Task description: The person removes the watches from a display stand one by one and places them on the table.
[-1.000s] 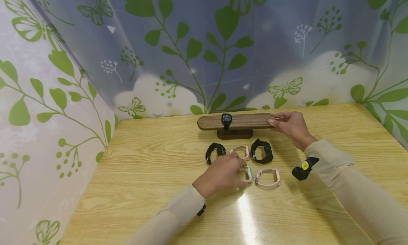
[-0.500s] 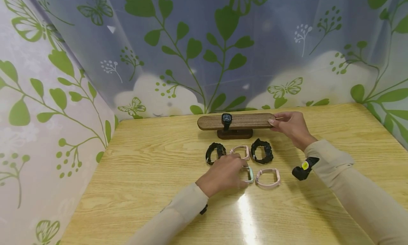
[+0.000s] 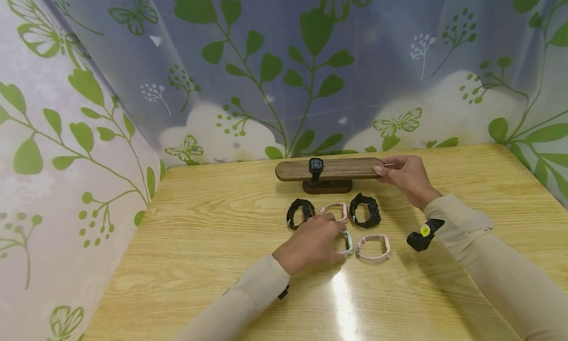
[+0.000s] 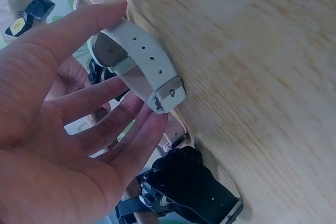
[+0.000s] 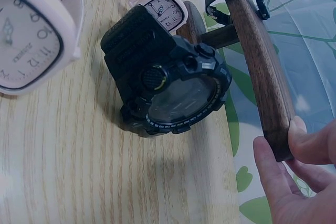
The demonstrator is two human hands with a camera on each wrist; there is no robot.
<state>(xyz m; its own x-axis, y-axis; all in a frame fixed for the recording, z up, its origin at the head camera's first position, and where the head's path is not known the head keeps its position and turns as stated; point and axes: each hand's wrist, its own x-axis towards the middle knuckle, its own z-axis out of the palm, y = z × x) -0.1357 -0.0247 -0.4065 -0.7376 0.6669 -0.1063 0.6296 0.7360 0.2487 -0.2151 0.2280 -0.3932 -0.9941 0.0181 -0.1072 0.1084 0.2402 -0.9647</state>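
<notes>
My left hand (image 3: 312, 242) is at the mint-green wristwatch (image 3: 349, 243) on the table. In the left wrist view its thumb and fingers span the pale green strap (image 4: 149, 59), touching it from two sides. At the back, my right hand (image 3: 406, 178) pinches the right end of a dark wooden watch stand (image 3: 350, 169) between thumb and fingers. A black square-faced watch (image 3: 316, 165) is strapped around the bar, left of its middle. The left hand covers part of the mint watch.
Around the mint watch lie a black watch (image 3: 290, 215) at left, a pink watch (image 3: 344, 212) behind, a chunky black watch (image 3: 374, 215) at back right and another pink watch (image 3: 386, 248) at right. A patterned curtain (image 3: 248, 84) hangs behind the table (image 3: 199, 232).
My left hand has shifted slightly to the right at the mint watch and then stays there. The right hand and the stand have not visibly moved.
</notes>
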